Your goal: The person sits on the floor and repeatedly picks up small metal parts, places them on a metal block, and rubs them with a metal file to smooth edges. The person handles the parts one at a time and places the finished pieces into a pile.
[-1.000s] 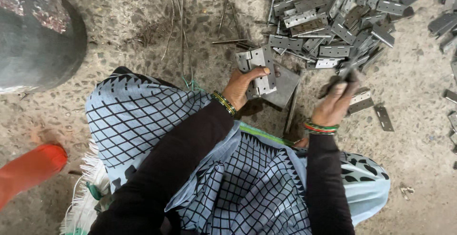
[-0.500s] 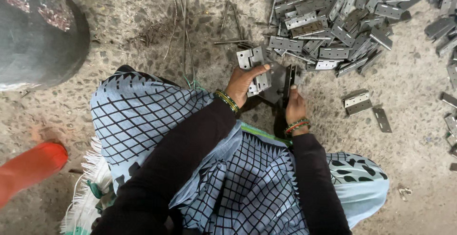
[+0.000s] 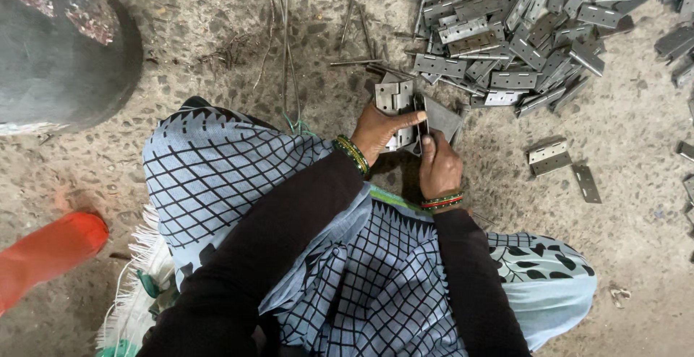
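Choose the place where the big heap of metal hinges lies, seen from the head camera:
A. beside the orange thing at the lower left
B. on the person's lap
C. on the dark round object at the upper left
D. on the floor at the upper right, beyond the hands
D: the heap of hinges lies on the floor at the upper right, beyond the left hand and right hand, which hold a hinge.

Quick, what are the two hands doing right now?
Left hand: closed on a metal hinge, thumb pressed across it.
Right hand: closed, finger pushing a thin pin at the hinge.
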